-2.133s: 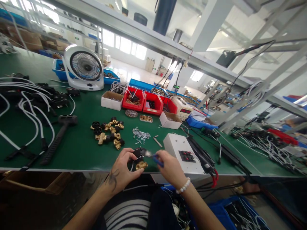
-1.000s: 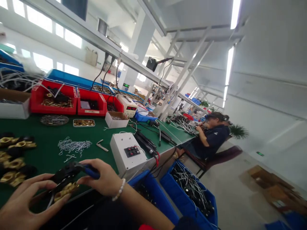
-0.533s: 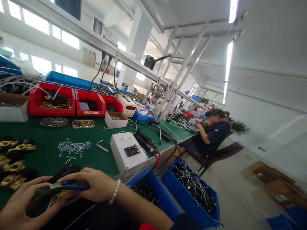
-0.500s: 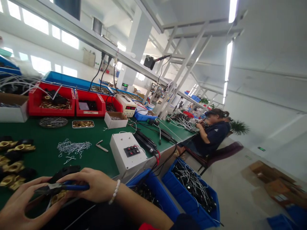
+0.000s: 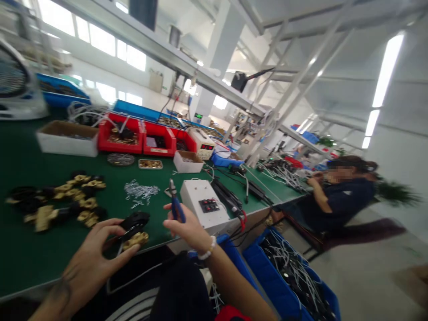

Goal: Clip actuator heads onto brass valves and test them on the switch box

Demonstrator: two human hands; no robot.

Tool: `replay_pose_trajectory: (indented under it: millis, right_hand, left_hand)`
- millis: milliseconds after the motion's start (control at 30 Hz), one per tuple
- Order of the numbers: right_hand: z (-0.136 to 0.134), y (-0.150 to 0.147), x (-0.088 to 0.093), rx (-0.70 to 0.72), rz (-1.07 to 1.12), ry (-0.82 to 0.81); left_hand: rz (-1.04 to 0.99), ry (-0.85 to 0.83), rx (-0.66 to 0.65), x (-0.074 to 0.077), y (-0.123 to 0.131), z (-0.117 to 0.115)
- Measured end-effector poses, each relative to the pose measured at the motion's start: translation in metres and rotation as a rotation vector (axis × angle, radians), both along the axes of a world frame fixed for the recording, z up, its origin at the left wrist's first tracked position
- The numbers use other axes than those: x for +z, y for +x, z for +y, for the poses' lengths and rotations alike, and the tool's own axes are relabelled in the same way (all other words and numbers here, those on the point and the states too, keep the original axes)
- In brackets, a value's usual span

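Observation:
Near the front edge of the green bench, my left hand [image 5: 95, 256] is closed on a black-and-brass valve [image 5: 135, 240], thumb below and fingers on top. A white cable runs down from this part. To its right, my right hand [image 5: 191, 229] grips blue-handled pliers [image 5: 175, 206], jaws pointing up and apart from the valve. Behind the hands lies a loose heap of wire clips [image 5: 142, 191]. Several more brass-and-black valves [image 5: 80, 192] lie to the left on the bench.
Beside the right hand stands a white switch box [image 5: 197, 200] with black leads. Red bins [image 5: 120, 145], a white carton [image 5: 67, 145] and a small tray [image 5: 150, 165] line the back. Blue crates [image 5: 264, 267] of cabled parts stand below. A person [image 5: 347, 196] sits at the right.
My right hand has drawn the pliers off the valve, moving right and raising them upright. The left hand still holds the valve. The whole view has shifted leftward.

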State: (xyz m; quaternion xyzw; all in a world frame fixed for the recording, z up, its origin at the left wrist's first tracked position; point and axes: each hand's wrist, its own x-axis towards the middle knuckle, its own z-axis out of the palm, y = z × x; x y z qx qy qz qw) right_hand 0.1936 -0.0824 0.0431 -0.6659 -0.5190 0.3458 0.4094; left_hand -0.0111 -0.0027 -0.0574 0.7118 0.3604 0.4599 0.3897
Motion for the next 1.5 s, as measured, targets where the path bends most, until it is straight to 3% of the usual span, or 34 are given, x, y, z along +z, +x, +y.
replay_pose_trajectory:
  millis: [133,300,500,667,833,1000,1167,1367,1500]
  right_hand:
    - [-0.007,0.012,-0.011,-0.076,-0.167,0.166]
    - [-0.003,0.012,-0.032,-0.201,-0.344,0.352]
    - [0.004,0.010,-0.023,0.033,-0.523,0.317]
    - [0.004,0.015,-0.017,-0.050,-0.589,0.351]
    - [0.008,0.015,-0.016,0.121,-0.673,0.269]
    - [0.009,0.015,-0.017,-0.009,-0.706,0.273]
    - [0.011,0.013,-0.020,0.126,-0.751,0.215]
    - [0.011,0.013,-0.017,0.008,-0.764,0.265]
    - [0.014,0.013,-0.018,0.143,-0.803,0.246]
  left_hand:
    - [0.052,-0.046,0.015,0.028,0.006,-0.010]
    - [0.073,-0.071,0.017,0.032,0.004,-0.011]
    - [0.069,-0.094,-0.004,0.035,0.002,-0.012]
    - [0.057,-0.099,-0.017,0.036,0.002,-0.011]
    - [0.060,-0.099,-0.026,0.036,0.002,-0.011]
    - [0.053,-0.104,-0.049,0.036,0.002,-0.011]
    - [0.064,-0.111,-0.048,0.036,0.002,-0.010]
    - [0.071,-0.117,-0.064,0.037,0.001,-0.010]
    - [0.075,-0.126,-0.063,0.037,0.001,-0.009]
